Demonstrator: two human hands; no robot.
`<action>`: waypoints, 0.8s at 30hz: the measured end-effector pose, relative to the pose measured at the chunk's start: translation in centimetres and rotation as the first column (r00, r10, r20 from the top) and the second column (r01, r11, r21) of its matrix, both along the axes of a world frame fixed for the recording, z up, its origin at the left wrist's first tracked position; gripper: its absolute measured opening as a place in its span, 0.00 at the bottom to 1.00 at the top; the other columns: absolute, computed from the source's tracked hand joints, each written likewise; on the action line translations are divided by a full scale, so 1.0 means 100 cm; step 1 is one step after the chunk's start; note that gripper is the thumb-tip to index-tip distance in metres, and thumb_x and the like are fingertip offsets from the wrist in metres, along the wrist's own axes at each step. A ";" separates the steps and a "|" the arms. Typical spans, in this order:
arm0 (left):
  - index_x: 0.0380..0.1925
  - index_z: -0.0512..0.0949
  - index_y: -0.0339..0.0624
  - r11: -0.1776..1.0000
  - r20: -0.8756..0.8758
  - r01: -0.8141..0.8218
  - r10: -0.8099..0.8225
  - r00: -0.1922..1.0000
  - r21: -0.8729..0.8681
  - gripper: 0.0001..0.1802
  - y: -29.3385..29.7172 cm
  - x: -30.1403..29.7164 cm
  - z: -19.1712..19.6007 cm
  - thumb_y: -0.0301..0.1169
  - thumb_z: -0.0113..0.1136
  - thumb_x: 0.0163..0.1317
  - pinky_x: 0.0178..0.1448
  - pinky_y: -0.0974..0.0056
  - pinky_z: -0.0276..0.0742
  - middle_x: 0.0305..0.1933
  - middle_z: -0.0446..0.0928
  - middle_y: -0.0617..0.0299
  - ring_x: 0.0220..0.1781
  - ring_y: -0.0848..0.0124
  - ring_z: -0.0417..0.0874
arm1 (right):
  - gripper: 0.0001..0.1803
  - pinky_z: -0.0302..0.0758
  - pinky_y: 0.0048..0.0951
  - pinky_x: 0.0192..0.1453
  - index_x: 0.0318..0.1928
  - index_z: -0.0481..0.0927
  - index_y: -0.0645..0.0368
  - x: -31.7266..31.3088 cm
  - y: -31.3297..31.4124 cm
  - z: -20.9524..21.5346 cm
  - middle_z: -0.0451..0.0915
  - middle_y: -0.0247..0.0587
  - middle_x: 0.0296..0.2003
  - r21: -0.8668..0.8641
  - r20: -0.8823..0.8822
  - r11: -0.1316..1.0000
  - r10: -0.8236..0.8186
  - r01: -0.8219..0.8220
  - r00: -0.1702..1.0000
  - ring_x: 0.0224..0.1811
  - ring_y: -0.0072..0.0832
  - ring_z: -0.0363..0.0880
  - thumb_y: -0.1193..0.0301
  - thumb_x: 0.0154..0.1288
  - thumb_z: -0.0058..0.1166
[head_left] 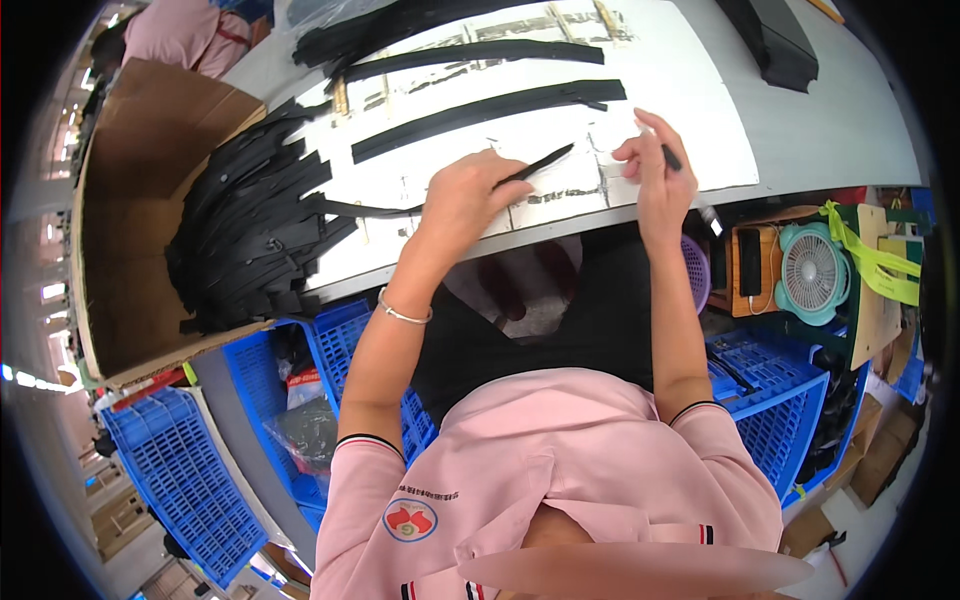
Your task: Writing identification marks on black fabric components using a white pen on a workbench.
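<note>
My left hand (465, 195) is closed on the end of a narrow black strip (370, 209) above a white board (715, 125). The strip trails left to a pile of black strips (250, 230), and its tip points right past my fingers. My right hand (660, 180) is raised over the board's right part, fingers curled round a slim pen-like tool (671, 157) with a dark section. It is blurred, and its exact kind does not show. Farther up the board lie a wide black strip (490, 115) and another black strip (480, 62).
A cardboard box (125, 180) stands at left beside the pile. A long black piece (770, 45) lies on the grey table (850, 130) at far right. Below the table edge are blue crates (770, 380), a purple basket (693, 270) and a teal fan (812, 272). Another person (185, 35) is at upper left.
</note>
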State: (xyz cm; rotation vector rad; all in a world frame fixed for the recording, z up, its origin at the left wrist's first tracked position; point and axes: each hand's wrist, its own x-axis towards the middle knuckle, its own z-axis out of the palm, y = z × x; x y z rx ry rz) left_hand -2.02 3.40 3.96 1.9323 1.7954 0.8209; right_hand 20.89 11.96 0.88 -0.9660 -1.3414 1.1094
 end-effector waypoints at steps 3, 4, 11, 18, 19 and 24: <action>0.43 0.89 0.42 0.995 0.013 0.080 -0.079 0.997 -0.066 0.15 0.019 0.021 0.008 0.38 0.71 0.61 0.45 0.58 0.79 0.37 0.85 0.55 0.39 0.55 0.85 | 0.14 0.77 0.28 0.44 0.56 0.85 0.59 -0.002 -0.024 -0.006 0.87 0.39 0.36 0.409 0.255 0.912 -0.157 0.041 0.954 0.39 0.25 0.85 0.75 0.72 0.60; 0.44 0.89 0.41 0.987 0.013 0.119 -0.119 0.993 -0.105 0.16 0.024 0.025 0.009 0.38 0.72 0.60 0.45 0.60 0.79 0.38 0.87 0.53 0.38 0.56 0.86 | 0.16 0.79 0.31 0.48 0.56 0.85 0.58 0.000 -0.029 -0.006 0.89 0.41 0.39 0.591 0.402 0.806 -0.262 -0.030 0.877 0.43 0.31 0.88 0.77 0.68 0.64; 0.42 0.89 0.39 0.894 0.264 0.251 -0.158 0.952 -0.370 0.16 0.039 0.024 0.020 0.39 0.72 0.62 0.46 0.60 0.81 0.39 0.88 0.50 0.40 0.57 0.88 | 0.25 0.71 0.43 0.67 0.61 0.80 0.58 0.009 -0.049 -0.010 0.87 0.41 0.54 0.639 0.596 0.747 -0.328 -0.184 0.733 0.58 0.39 0.85 0.76 0.63 0.68; 0.45 0.86 0.40 0.973 0.049 0.143 -0.136 0.989 -0.182 0.18 0.033 0.028 0.008 0.41 0.73 0.61 0.46 0.60 0.81 0.38 0.88 0.51 0.39 0.57 0.87 | 0.27 0.63 0.48 0.76 0.63 0.78 0.55 0.014 -0.047 -0.026 0.86 0.40 0.58 0.555 0.729 0.779 -0.287 -0.291 0.622 0.65 0.36 0.82 0.75 0.64 0.67; 0.46 0.85 0.41 0.979 -0.003 0.112 -0.114 0.993 -0.170 0.19 0.029 0.024 0.010 0.40 0.74 0.61 0.45 0.60 0.81 0.37 0.87 0.52 0.37 0.56 0.87 | 0.28 0.61 0.49 0.77 0.64 0.78 0.54 0.018 -0.045 -0.027 0.85 0.38 0.59 0.553 0.727 0.789 -0.299 -0.269 0.618 0.66 0.35 0.82 0.76 0.63 0.68; 0.49 0.84 0.42 0.964 -0.034 -0.102 0.096 0.995 -0.246 0.20 -0.006 -0.010 0.021 0.38 0.74 0.60 0.51 0.57 0.80 0.40 0.87 0.55 0.42 0.55 0.86 | 0.29 0.59 0.47 0.78 0.65 0.78 0.53 0.036 -0.033 -0.034 0.86 0.38 0.59 0.577 0.705 0.790 -0.352 -0.208 0.616 0.67 0.35 0.81 0.80 0.64 0.66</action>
